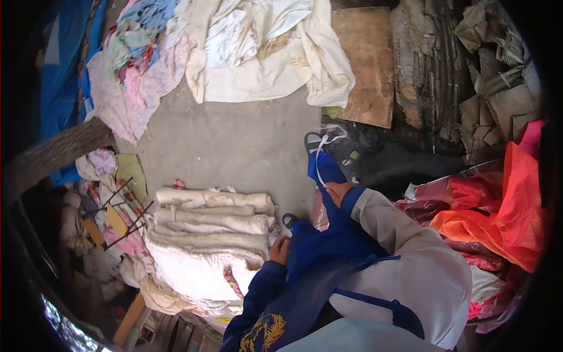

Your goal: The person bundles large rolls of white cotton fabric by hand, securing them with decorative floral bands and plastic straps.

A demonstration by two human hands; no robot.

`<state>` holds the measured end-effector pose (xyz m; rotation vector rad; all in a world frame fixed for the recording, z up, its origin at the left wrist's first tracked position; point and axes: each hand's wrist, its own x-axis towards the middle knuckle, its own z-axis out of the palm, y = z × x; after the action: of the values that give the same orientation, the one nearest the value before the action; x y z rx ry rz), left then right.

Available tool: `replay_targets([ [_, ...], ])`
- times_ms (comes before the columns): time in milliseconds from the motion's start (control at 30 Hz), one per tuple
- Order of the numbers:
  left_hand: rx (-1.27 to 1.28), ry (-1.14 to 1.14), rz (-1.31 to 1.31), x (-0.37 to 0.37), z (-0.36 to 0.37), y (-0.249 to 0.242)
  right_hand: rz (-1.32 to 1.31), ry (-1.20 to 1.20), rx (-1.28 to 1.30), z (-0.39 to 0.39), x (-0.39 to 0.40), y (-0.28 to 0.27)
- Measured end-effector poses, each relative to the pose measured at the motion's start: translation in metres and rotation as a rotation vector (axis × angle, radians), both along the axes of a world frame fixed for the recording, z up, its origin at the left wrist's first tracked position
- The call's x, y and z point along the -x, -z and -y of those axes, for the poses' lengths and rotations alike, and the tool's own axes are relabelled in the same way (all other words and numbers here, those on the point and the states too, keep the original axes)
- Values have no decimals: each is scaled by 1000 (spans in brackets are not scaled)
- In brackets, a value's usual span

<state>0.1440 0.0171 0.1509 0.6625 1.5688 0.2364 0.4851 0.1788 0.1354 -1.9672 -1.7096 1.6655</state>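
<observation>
My right hand [339, 191] is closed on a thin white strip [318, 163], which looks like a cord or band of cloth. The strip runs past my blue-trousered leg and loops above my shoe [313, 142]. My left hand [280, 250] hangs between my other knee and the right edge of a stack of thick, cream padded cloths [211, 223], folded or rolled into several layers. Its fingers show only in part, and I cannot make out whether it touches the stack.
Cream cloth [252, 82] and a pile of coloured fabrics [138, 64] lie ahead on the concrete floor [229, 141]. A brown board [363, 64] and stacked cardboard [425, 64] are at the right. Orange-red fabric [504, 205] lies beside me; a wooden post [58, 155] stands left.
</observation>
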Motion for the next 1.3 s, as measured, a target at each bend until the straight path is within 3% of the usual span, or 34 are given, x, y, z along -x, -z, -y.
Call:
replay_targets([
  [67, -47, -288, 328, -35, -60, -37, -152, -131, -169, 9, 51, -54],
  [167, -235, -717, 590, -33, -79, -82, -296, -348, -213, 59, 124, -107],
  [267, -494, -745, 897, 52, -38, -147, -453, -427, -358, 117, 187, -154],
  [367, -532, -882, 863, 139, 31, -211, -463, -532, -61, 153, 254, -218],
  [500, -818, -1183, 745, 251, 121, -239, -559, -824, -538, 205, 329, -237],
  [733, -1009, -1733, 670, 386, 269, -257, -448, -1026, -457, 229, 397, -263],
  [833, -1150, -1884, 686, 432, 342, -234, -391, -1163, -545, 215, 405, -259],
  [867, -1159, -1953, 579, 442, 364, -234, -362, -1201, -561, 208, 410, -263],
  [967, -1088, -2201, 360, 457, 411, -258, -348, -1300, -639, 181, 425, -256],
  [1067, -1092, -2245, 227, 494, 490, -237, -264, -1391, -723, 144, 423, -247],
  [1100, -1047, -2310, 169, 496, 502, -251, -213, -1396, -728, 130, 421, -248],
  [1133, -1054, -2296, 280, 518, 544, -225, -245, -1352, -765, 118, 415, -245],
  [1200, -920, -2408, 124, 520, 565, -245, -243, -1308, -808, 93, 400, -243],
  [1233, -893, -2473, 74, 538, 598, -228, -218, -1306, -818, 79, 395, -244],
  [1300, -743, -2396, 45, 534, 616, -246, -192, -1282, -850, 58, 388, -245],
])
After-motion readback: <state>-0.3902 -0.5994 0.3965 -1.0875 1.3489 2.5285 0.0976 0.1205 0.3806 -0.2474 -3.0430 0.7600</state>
